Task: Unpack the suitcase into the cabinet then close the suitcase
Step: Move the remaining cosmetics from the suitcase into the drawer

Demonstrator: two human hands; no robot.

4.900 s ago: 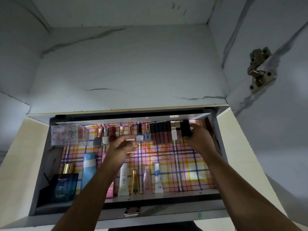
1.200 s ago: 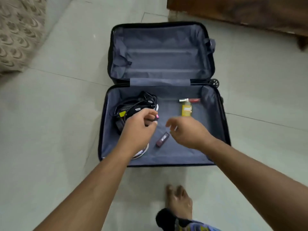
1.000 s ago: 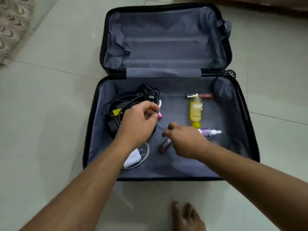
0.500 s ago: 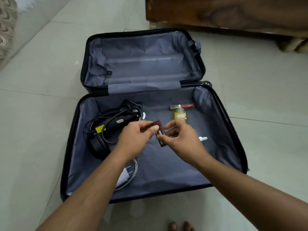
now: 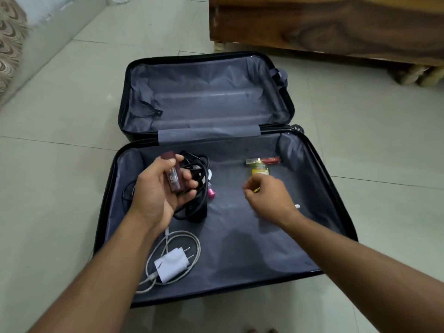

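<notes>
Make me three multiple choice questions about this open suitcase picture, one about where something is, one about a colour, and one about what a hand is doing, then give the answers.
1. Where does the white charger lie?
A. In the near left corner of the suitcase's front half
B. In the far half of the suitcase
C. On the floor tiles

2. What colour is the suitcase lining?
A. Red
B. Grey-blue
C. Yellow

3. What is the left hand doing?
A. Resting flat on the floor
B. Holding a small dark red tube
C. Pulling a zip

Answers:
1. A, the white charger sits with its coiled cable near the front left edge of the suitcase.
2. B, the suitcase lining shows grey-blue in both halves.
3. B, the left hand has thumb and fingers curled round the small dark red tube, while the right hand hovers by the yellow bottle.
</notes>
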